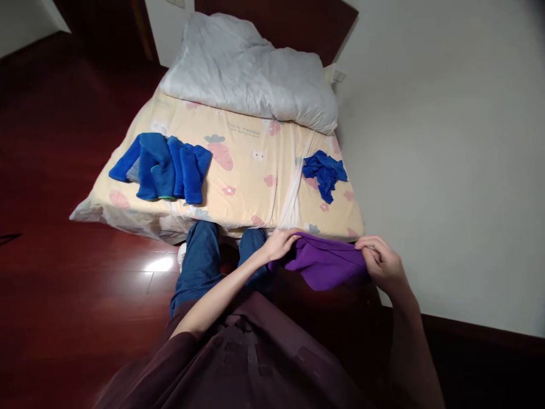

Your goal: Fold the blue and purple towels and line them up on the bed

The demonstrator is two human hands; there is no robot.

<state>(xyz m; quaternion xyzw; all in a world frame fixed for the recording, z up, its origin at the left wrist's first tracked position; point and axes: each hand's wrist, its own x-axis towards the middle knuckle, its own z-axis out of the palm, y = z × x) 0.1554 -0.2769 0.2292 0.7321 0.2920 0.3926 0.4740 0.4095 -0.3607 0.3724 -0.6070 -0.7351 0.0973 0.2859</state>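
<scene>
**Left hand (279,245) and right hand (381,264) holding up a purple cloth (327,264) before a bed (251,196)**

The purple cloth is hanging in front of the bed's near edge, toward the right corner. The left hand is pinching its upper left end, thumb and fingers closed on the fabric; the right hand is clamping the upper right end in a similar way. Gripping at two well-separated spots is probably what is making the top edge run nearly straight, while the rest is drooping in loose folds.

On the bed's left side, thick blue pieces (157,170) are lying side by side, partly overlapping, perhaps set in a row so that each is showing. On the right, well apart from them, a crumpled blue cloth (326,170) is lying in a loose heap, seemingly put down without folding. A pale quilt (255,74) is sitting bunched near the headboard (293,23), which is likely why so much patterned sheet is showing.
</scene>
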